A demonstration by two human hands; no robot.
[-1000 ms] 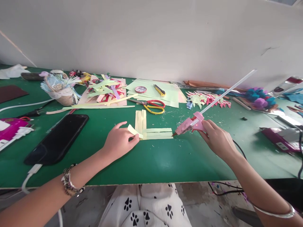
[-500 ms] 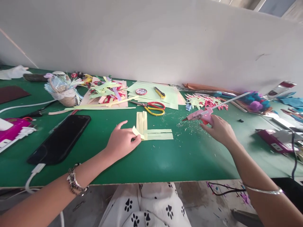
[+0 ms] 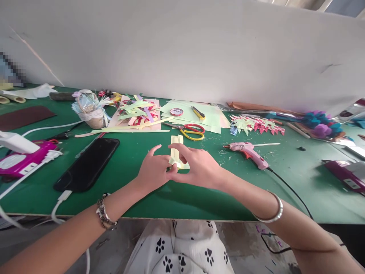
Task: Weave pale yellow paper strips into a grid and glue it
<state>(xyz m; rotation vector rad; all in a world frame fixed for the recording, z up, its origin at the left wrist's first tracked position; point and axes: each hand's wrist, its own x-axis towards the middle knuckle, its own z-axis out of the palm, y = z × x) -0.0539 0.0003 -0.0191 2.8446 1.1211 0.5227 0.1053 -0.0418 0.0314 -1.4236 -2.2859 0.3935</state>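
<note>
Pale yellow paper strips [image 3: 176, 144] lie on the green tabletop in front of me, with one short end curled up. My left hand [image 3: 154, 170] pinches that curled end between thumb and fingers, its little finger raised. My right hand [image 3: 203, 166] reaches over the strips from the right, thumb and forefinger apart around the folded end, and it covers the strips on that side. Whether its fingertips touch the paper I cannot tell. The pink glue gun [image 3: 247, 149] rests on the table to the right, its glue stick poking out behind.
Beyond the strips lie red-and-yellow scissors [image 3: 194, 131], a yellow cutter [image 3: 198, 113], a tape roll [image 3: 176, 112] and light green sheets [image 3: 182, 104]. A phone [image 3: 88, 163] and a magenta power strip [image 3: 34, 154] are on the left. The glue gun's cord [image 3: 291, 194] runs to the front edge.
My right hand has let go of the glue gun, which now lies on the table, and has moved left to the paper strips. My left hand still pinches the strip.
</note>
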